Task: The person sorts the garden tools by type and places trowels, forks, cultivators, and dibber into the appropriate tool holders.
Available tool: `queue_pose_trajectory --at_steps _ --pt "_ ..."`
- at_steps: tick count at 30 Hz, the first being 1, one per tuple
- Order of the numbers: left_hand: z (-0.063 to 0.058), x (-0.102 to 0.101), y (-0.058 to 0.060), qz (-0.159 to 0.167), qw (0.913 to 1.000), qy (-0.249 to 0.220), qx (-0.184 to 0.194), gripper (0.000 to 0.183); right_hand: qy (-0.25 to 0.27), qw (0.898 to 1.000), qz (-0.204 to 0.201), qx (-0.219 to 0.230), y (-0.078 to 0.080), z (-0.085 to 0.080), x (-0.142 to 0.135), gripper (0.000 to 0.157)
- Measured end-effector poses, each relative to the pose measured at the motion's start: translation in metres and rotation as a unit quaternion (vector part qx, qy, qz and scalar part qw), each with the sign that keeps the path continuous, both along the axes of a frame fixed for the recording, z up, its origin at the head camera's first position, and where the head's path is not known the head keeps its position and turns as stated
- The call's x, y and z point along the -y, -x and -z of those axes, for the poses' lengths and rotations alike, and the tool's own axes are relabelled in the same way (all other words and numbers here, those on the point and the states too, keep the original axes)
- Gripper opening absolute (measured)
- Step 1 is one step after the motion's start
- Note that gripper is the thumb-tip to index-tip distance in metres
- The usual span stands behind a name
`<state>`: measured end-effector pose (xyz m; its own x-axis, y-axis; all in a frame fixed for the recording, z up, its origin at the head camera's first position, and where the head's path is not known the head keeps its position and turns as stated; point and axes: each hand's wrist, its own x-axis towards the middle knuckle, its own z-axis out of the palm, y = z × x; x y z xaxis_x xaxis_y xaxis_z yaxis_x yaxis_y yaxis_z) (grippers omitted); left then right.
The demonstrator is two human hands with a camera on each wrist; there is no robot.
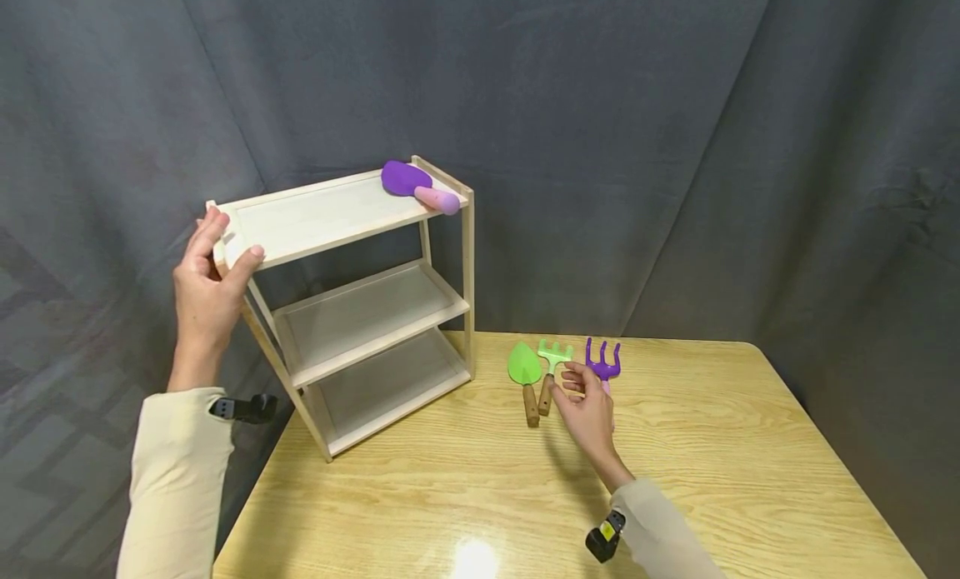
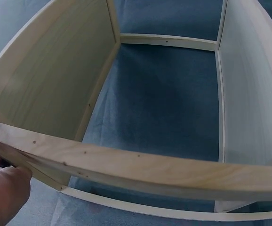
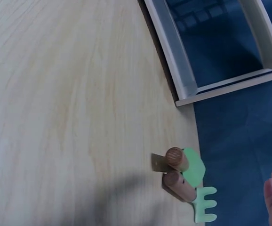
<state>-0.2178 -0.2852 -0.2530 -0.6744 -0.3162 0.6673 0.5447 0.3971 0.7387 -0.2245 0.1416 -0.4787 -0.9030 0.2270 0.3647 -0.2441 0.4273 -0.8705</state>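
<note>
My left hand point(image 1: 204, 294) holds the upper left end of a three-tier wooden shelf point(image 1: 330, 361), thumb at the front edge and fingers round the side. In the left wrist view that grip is at the shelf's side rail point(image 2: 126, 162). A purple toy trowel point(image 1: 406, 179) with a pink handle lies on the right end of the top tier. My right hand point(image 1: 588, 412), fingers loosely bent and holding nothing, is over the tabletop among the small tools. Nearest it are a green rake point(image 1: 553, 354) with a wooden handle and a purple fork point(image 1: 603, 367), its pink handle partly hidden by the hand.
Left of the green rake lies a green trowel point(image 1: 524, 363) with a wooden handle. The shelf stands on the left of the light wooden table point(image 1: 750, 462), its lower tiers bare. Grey curtains point(image 1: 585, 146) hang close behind the table's back edge.
</note>
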Motion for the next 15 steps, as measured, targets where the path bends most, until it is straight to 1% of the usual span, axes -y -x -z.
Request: queue_pose_trajectory --at_steps 8,15 --pt "0.008 0.01 0.01 0.001 1.0 0.001 -0.003 0.062 0.008 1.0 0.002 0.01 0.002 0.012 0.001 0.043" --pt "0.01 0.011 0.013 0.004 0.9999 -0.006 -0.013 0.062 0.006 1.0 0.007 0.013 0.002 0.02 0.002 0.041"
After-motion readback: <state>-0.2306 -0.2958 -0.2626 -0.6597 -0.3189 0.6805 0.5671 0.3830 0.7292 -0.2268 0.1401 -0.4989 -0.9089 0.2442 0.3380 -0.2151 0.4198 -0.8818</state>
